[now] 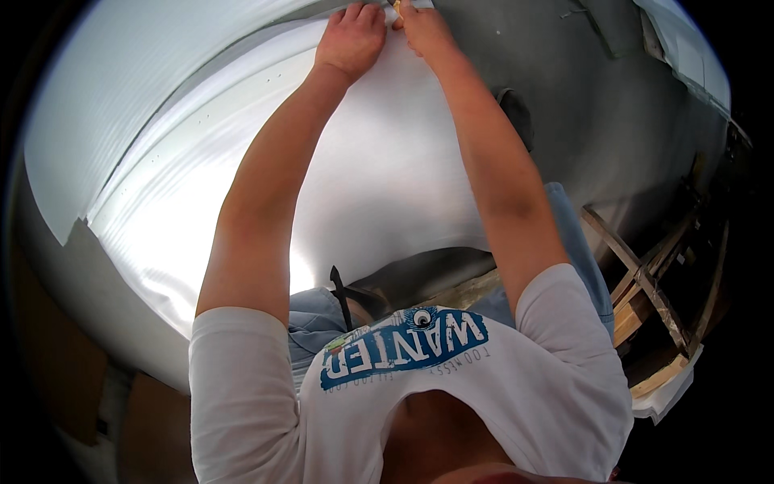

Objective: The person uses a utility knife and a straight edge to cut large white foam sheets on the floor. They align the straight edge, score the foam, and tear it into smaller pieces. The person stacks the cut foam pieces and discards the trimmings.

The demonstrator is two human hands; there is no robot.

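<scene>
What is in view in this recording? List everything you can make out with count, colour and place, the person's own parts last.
glossy sheet: 1, silvery white, centre
ribbed panel: 1, white, upper left
grey surface: 1, dark grey, upper right
pale sheet: 1, white, far upper right
wooden slats: several, brown, right
brown panels: at least 2, brown, lower left
dark rounded thing: 1, blackish, upper right of centre
black strip: 1, black, below centre
small yellow item: 1, yellow, top edge, kind unclear
jeans: 1 pair, blue, lower middle
T-shirt: 1, white with blue print, bottom
arms: 2, bare, reaching upward
left hand: 1, bare, at the glossy sheet's top
right hand: 1, bare, at the yellow item
</scene>
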